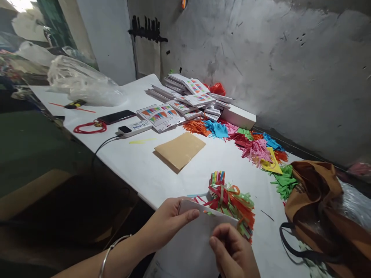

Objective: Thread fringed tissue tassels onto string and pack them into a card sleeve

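My left hand grips the upper left edge of a flat white card packet, thumb on the near face and fingers behind. At the packet's right side, my right hand has its fingers curled together, close to the near face; whether they pinch anything is hidden. Just beyond the packet's top edge lies a bunch of multicoloured paper fringe in red, orange, green and other colours. Some strips show along the packet's edge. The packet's lower part runs out towards the table's near edge.
A brown paper envelope lies ahead. Printed packets pile up towards the wall, beside coloured fringe bundles. A brown bag sits right. Leftward are a white device, a phone, a red cord and clear plastic.
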`<state>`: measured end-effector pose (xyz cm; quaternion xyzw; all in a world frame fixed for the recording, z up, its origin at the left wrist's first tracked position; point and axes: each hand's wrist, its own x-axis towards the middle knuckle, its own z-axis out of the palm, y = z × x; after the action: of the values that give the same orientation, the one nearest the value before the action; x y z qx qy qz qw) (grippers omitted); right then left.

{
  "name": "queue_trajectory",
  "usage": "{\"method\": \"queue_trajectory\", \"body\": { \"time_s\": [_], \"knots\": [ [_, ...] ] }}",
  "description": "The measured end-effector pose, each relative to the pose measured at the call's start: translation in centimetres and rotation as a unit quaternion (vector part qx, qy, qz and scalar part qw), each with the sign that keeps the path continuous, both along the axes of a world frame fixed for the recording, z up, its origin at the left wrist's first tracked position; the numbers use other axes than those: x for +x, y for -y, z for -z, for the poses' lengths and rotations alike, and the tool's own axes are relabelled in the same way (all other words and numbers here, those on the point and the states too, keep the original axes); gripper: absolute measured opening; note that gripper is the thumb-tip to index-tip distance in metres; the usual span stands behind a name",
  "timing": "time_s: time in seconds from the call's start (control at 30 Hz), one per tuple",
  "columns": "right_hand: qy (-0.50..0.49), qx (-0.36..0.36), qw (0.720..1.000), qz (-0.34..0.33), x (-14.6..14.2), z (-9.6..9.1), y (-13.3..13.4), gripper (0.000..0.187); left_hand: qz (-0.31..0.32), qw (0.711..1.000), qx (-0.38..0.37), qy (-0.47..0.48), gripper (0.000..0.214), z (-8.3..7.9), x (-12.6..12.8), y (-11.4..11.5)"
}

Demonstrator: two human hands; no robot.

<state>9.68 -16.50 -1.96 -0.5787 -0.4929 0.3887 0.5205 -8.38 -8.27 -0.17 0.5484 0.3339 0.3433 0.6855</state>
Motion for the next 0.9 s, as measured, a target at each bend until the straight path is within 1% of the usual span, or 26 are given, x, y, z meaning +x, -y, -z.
{"method": "queue_trajectory", "body": {
  "time_s": [0.07, 0.17, 0.27, 0.37, 0.47, 0.57, 0.63, 0.7, 0.73, 0.77, 0.8, 0.83, 0.87, 0.9],
  "knots": [
    [0.000, -0.035, 0.999, 0.006, -0.5, 0.4, -0.3, 0.043, 0.003, 1.000, 0.006, -0.003, 0.035, 0.0, 0.2, 0.2],
    [0.001, -0.038, 0.999, 0.013, -0.6, 1.0, -0.4, 0.043, 0.014, 1.000, 0.007, -0.001, 0.032, 0.1, 0.4, 0.3],
    [0.007, -0.046, 0.999, 0.004, -0.5, 1.4, -0.1, 0.041, 0.013, 1.000, -0.001, 0.001, 0.031, 0.2, 0.5, 0.3],
    [0.050, -0.049, 0.998, 0.005, -0.3, 1.7, 0.0, 0.039, 0.013, 1.000, -0.006, 0.001, 0.031, 0.2, 0.6, 0.4],
    [0.143, 0.015, 0.989, 0.030, -0.4, 1.7, -0.1, 0.033, 0.015, 1.000, -0.006, 0.002, 0.031, 0.1, 0.6, 0.5],
    [0.223, 0.083, 0.969, 0.061, -1.0, 2.0, -0.1, 0.023, 0.021, 1.000, -0.008, 0.001, 0.029, 0.0, 0.6, 0.5],
    [0.257, 0.112, 0.956, 0.087, -1.5, 2.3, 0.0, 0.018, 0.024, 1.000, -0.010, 0.001, 0.028, 0.0, 0.6, 0.5],
    [0.288, 0.133, 0.941, 0.119, -1.7, 2.7, 0.2, 0.018, 0.023, 1.000, -0.013, 0.004, 0.029, 0.1, 0.5, 0.5],
    [0.305, 0.138, 0.931, 0.147, -1.6, 2.8, 0.2, 0.018, 0.022, 1.000, -0.017, 0.006, 0.030, 0.2, 0.5, 0.5],
    [0.321, 0.140, 0.919, 0.181, -1.4, 2.8, 0.2, 0.022, 0.019, 1.000, -0.021, 0.005, 0.032, 0.2, 0.4, 0.5],
    [0.334, 0.143, 0.905, 0.220, -1.1, 2.8, 0.2, 0.030, 0.014, 1.000, -0.026, 0.003, 0.033, 0.3, 0.3, 0.5],
    [0.341, 0.149, 0.892, 0.255, -0.8, 2.7, 0.1, 0.042, 0.008, 1.000, -0.030, -0.001, 0.034, 0.3, 0.3, 0.5],
    [0.339, 0.157, 0.885, 0.277, -0.6, 2.6, 0.0, 0.055, 0.003, 0.999, -0.037, -0.003, 0.035, 0.4, 0.2, 0.5],
    [0.329, 0.164, 0.886, 0.282, -0.3, 2.4, -0.2, 0.067, 0.001, 0.999, -0.044, 0.000, 0.035, 0.4, 0.2, 0.6]
  ]
}}
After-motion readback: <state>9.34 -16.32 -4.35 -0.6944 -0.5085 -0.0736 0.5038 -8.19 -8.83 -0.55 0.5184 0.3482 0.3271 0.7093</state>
